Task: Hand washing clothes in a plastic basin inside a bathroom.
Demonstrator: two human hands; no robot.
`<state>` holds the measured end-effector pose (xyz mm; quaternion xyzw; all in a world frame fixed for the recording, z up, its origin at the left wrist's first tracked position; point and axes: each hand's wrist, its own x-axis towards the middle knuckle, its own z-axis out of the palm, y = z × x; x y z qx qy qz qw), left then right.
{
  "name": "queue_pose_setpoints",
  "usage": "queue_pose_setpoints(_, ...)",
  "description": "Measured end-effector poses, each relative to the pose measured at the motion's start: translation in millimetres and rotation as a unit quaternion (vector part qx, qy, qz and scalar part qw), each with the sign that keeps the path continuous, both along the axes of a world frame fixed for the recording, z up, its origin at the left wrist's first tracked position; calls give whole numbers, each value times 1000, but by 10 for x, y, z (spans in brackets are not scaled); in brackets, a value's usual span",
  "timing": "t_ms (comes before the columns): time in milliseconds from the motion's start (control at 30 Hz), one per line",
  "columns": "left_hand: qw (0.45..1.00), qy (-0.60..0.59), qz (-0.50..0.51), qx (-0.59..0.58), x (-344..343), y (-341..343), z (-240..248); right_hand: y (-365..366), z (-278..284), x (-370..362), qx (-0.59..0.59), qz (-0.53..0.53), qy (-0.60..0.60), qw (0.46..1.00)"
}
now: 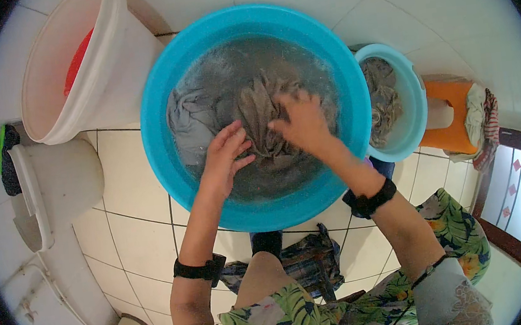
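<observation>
A large blue tub (162,172) holds murky grey water with wet cloth in it. A brown-grey cloth (259,111) lies bunched in the middle, partly above the water. My left hand (227,156) is at this cloth's near left side, fingers apart and holding nothing. Over the cloth's right side is my right hand (304,120), slightly blurred, with thumb and fingers spread. Whether its fingertips touch the cloth I cannot tell. A lighter grey cloth (191,122) floats at the tub's left side.
Right of the tub stands a smaller light blue basin (417,110) with dark wet cloth inside. Beyond it is an orange stool (443,138) with cloths on its end. A tall white bucket (131,62) and another whitish bucket (71,181) stand at left. Wall tiles rise behind.
</observation>
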<state>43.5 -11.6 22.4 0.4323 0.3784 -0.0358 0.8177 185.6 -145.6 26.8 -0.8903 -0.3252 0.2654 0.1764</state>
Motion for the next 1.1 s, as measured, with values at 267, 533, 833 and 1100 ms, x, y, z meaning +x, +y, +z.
queue_pose_setpoints(267, 995, 12, 37, -91, 171, -42, -133, 83, -733, 304, -119, -76, 25, 990)
queue_pose_setpoints(533, 966, -101, 104, -212, 388, 51, -400, 214, 1, -643, 99, -76, -115, 985)
queue_pose_setpoints(833, 968, -79, 143, -193, 170, 11, -693, 415, 214, -944, 302, -10, -154, 941)
queue_pose_setpoints(1100, 980, 23, 191, -44, 138, -189, -107, 349, -58, -422, 184, 2, -164, 969)
